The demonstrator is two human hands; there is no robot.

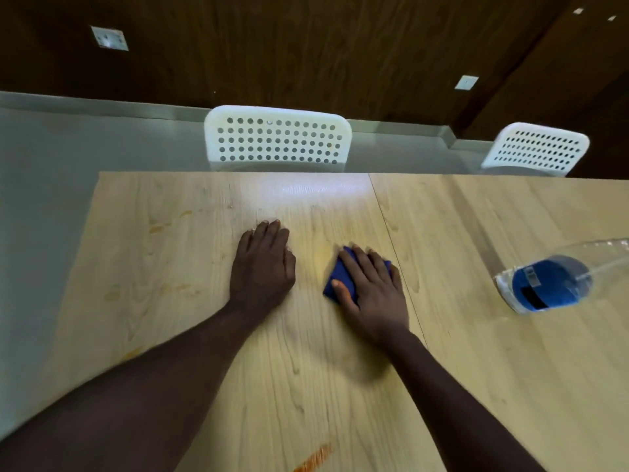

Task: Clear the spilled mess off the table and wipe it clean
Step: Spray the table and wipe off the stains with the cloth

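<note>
**Both palms flat, cloth under your right**

Nearest you, an orange streak [315, 456] lies on the wooden table [340, 386], close to the near edge and between your two forearms. Further in, your left hand [263, 264] rests palm-down on the bare wood, its fingers straight and close together, holding nothing. Just beside it, your right hand [372, 287] presses flat on a folded blue cloth [340, 275]. Its fingers are spread and straight over the top, and the thumb lies along the cloth's near-left edge. A pale yellowish smear [321, 255] shows on the wood between the two hands, touching the cloth's left side. Fainter orange marks [160, 228] dot the table's left part, well apart from the cloth. Off to your right, a clear plastic bottle [551, 281] with a blue label lies on its side. Beyond the far edge stand two white perforated chairs [277, 139].
</note>
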